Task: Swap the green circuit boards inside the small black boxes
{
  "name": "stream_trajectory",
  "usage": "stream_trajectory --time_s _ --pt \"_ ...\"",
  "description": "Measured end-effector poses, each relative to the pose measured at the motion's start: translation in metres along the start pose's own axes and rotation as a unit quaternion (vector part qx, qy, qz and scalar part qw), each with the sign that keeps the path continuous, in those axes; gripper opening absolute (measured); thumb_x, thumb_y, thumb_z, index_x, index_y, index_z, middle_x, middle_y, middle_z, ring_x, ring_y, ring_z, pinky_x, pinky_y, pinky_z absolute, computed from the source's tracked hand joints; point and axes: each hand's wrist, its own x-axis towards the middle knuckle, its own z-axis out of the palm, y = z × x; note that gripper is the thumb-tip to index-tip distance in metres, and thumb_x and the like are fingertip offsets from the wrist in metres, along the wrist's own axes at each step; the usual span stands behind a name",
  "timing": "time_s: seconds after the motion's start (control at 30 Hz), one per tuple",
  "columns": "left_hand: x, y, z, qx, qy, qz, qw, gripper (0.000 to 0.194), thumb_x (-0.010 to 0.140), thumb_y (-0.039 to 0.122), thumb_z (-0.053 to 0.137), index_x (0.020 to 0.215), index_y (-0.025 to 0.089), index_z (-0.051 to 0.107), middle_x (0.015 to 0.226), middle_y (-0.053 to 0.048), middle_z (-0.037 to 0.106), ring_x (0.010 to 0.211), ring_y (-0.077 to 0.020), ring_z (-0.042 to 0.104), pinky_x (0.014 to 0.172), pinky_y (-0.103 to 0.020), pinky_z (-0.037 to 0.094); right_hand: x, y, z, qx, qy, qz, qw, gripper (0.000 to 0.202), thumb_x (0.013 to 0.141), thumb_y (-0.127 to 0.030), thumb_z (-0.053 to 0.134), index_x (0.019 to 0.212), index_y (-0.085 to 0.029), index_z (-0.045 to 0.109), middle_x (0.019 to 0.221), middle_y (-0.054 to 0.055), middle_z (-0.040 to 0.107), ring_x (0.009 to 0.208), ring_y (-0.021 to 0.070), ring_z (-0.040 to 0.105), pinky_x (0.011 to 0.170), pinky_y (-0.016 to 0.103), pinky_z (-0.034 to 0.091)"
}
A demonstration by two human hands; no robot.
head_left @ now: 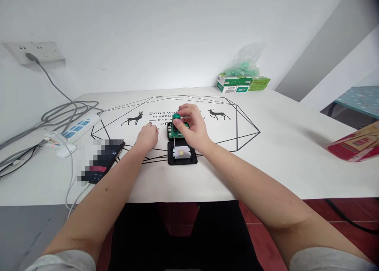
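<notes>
My right hand (193,127) is closed around a screwdriver (175,123) with a green and black handle. Its thin metal shaft points down at the near edge of a green circuit board (171,133) in a small black case, partly hidden by the hand. Just in front of the board lies a black square cover (182,162) with a silvery plate (186,152) in it and a small yellowish patch on the plate. Left of the board, my left hand (147,138) rests closed near the table; what its fingers hold, if anything, is hidden.
A phone (105,162) lies beside my left forearm. Farther left are a white power strip (79,127) and tangled grey cables (66,109). Green-and-white boxes (233,83) with a plastic bag (245,63) stand by the wall. A red package (355,146) sits at the right edge.
</notes>
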Motion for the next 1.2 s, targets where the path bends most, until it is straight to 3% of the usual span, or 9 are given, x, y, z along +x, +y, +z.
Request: stream_trajectory --time_s 0.1,0.2,0.3,0.43,0.53,0.63,0.8,0.97,1.2 --pt "-0.001 0.003 -0.001 -0.015 0.003 -0.001 1.0 0.015 0.099 0.013 0.057 0.098 0.018 0.071 0.122 -0.021 0.068 0.116 -0.0389 0.063 0.103 -0.051 0.05 -0.002 -0.001 0.002 0.061 -0.006 0.046 0.997 0.029 0.097 -0.052 0.075 0.106 -0.029 0.059 0.144 0.008 0.069 0.099 0.0188 0.075 0.09 0.044 0.065" --pt "-0.002 0.007 -0.005 -0.038 0.01 -0.005 0.999 0.015 0.101 0.013 0.055 0.1 0.019 0.068 0.116 -0.018 0.07 0.111 -0.0356 0.066 0.099 -0.047 0.052 -0.003 -0.001 0.003 0.069 -0.01 0.061 0.996 0.03 0.097 -0.051 0.076 0.104 -0.029 0.057 0.132 0.007 0.077 0.094 0.019 0.077 0.087 0.044 0.064" --pt "-0.003 0.012 -0.011 -0.092 0.016 -0.003 0.996 0.013 0.103 0.016 0.054 0.1 0.022 0.065 0.108 -0.012 0.075 0.102 -0.0303 0.069 0.092 -0.042 0.053 -0.003 -0.001 0.001 0.026 0.007 0.039 0.999 0.029 0.094 -0.049 0.079 0.11 -0.029 0.065 0.122 0.006 0.08 0.098 0.0212 0.077 0.085 0.043 0.063" --pt "-0.008 0.021 -0.017 -0.228 0.006 0.004 0.974 0.009 0.098 0.018 0.057 0.093 0.024 0.062 0.095 -0.004 0.079 0.093 -0.0252 0.071 0.088 -0.038 0.052 -0.002 -0.002 -0.003 -0.023 -0.007 0.003 1.0 0.026 0.107 -0.046 0.06 0.12 -0.029 0.073 0.121 0.007 0.081 0.111 0.0234 0.075 0.093 0.044 0.063" --pt "-0.011 0.027 -0.021 -0.273 0.003 0.002 0.962 0.006 0.095 0.024 0.062 0.089 0.024 0.063 0.091 -0.003 0.079 0.087 -0.0235 0.071 0.084 -0.036 0.052 -0.001 -0.002 -0.004 -0.036 -0.032 -0.024 0.999 0.029 0.11 -0.038 0.05 0.123 -0.029 0.074 0.12 0.007 0.08 0.111 0.023 0.073 0.097 0.046 0.061" --pt "-0.012 0.03 -0.025 -0.308 0.014 -0.01 0.951 0.004 0.09 0.027 0.068 0.089 0.024 0.065 0.088 -0.003 0.077 0.084 -0.0228 0.071 0.081 -0.035 0.052 0.0 0.0 -0.002 -0.048 -0.031 -0.031 0.998 0.023 0.106 -0.034 0.057 0.122 -0.028 0.072 0.114 0.007 0.074 0.101 0.0213 0.068 0.087 0.041 0.06" --pt "-0.015 0.032 -0.027 -0.362 0.012 -0.007 0.932 0.01 0.084 0.031 0.074 0.087 0.023 0.067 0.082 -0.001 0.072 0.078 -0.0206 0.066 0.078 -0.034 0.051 0.0 0.006 0.0 -0.041 -0.011 0.017 0.999 0.026 0.098 -0.039 0.073 0.121 -0.028 0.066 0.099 0.002 0.063 0.086 0.0182 0.061 0.082 0.039 0.059" --pt "-0.02 0.038 -0.03 -0.423 -0.022 0.022 0.906 0.015 0.084 0.034 0.075 0.091 0.021 0.07 0.092 -0.003 0.075 0.089 -0.0218 0.068 0.088 -0.037 0.053 -0.003 0.009 0.002 0.03 -0.013 0.023 0.999 0.033 0.094 -0.041 0.078 0.119 -0.028 0.06 0.127 0.008 0.067 0.1 0.0202 0.073 0.088 0.041 0.063" --pt "-0.022 0.039 -0.032 -0.478 -0.084 0.044 0.873 0.02 0.079 0.034 0.081 0.092 0.02 0.072 0.096 -0.005 0.076 0.095 -0.023 0.069 0.095 -0.041 0.053 -0.01 0.006 0.004 -0.036 0.015 0.005 0.999 0.033 0.095 -0.045 0.078 0.12 -0.028 0.065 0.118 0.007 0.078 0.094 0.022 0.075 0.088 0.044 0.065"
